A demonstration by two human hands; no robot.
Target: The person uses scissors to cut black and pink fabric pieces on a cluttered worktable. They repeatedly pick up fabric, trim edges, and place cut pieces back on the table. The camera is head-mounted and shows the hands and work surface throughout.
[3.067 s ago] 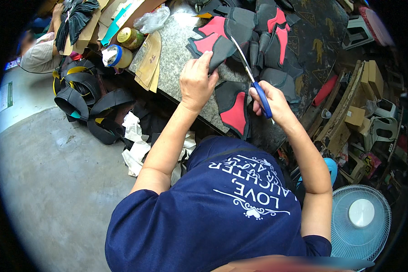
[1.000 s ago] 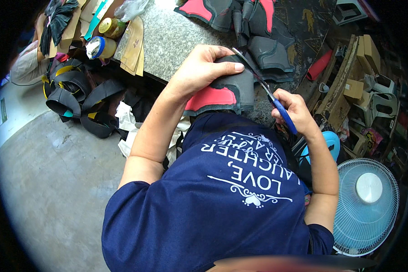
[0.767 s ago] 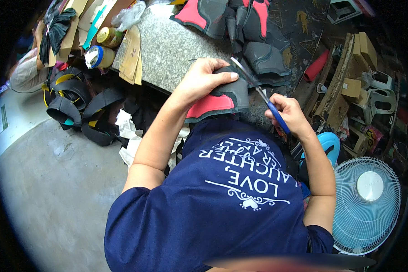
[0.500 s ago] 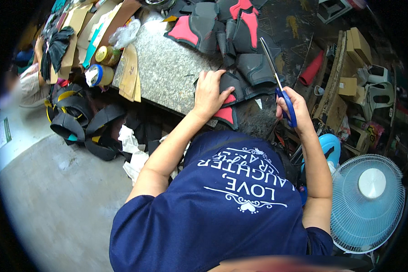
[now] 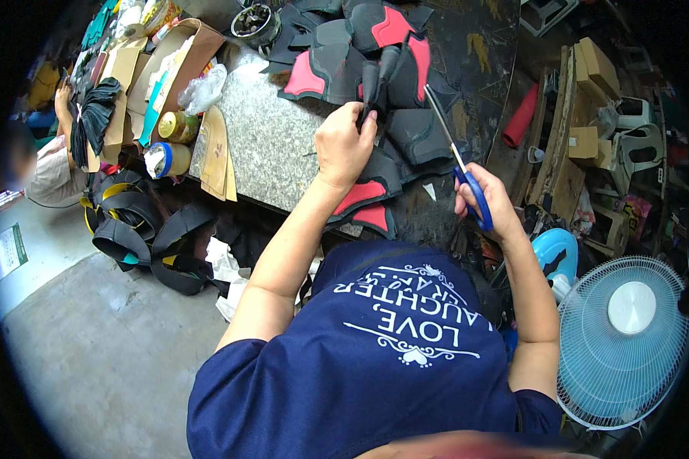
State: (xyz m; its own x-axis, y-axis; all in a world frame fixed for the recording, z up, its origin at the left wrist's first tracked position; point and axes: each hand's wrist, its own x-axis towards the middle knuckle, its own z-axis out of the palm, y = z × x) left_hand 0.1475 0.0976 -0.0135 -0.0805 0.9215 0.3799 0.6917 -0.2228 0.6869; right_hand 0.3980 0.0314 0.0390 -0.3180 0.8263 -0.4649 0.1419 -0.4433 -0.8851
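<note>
My right hand [image 5: 488,200] is closed round the blue handles of a pair of scissors [image 5: 473,188], whose long metal blades point up and away over the workbench, apparently closed. To its left, my left hand [image 5: 346,144] is closed, pinching the near end of a narrow black piece [image 5: 370,86] between thumb and fingers. Around it lie several black padded pieces with red panels, which look like shoe uppers. One red-panelled piece [image 5: 361,197] sits just below my left wrist, and a plain black piece [image 5: 421,138] rests between my two hands.
A grey speckled slab [image 5: 264,126] covers the bench's left part, with brown card patterns [image 5: 217,153] and two jars at its edge. Black strap-like loops [image 5: 142,229] are piled by the floor. At right stand a fan [image 5: 624,344] and wooden shelving. Another person's arm shows far left.
My left hand has lifted off the red-panelled pieces, moved farther away, and taken hold of the narrow black piece. The scissors have shifted slightly left, still in my right hand.
</note>
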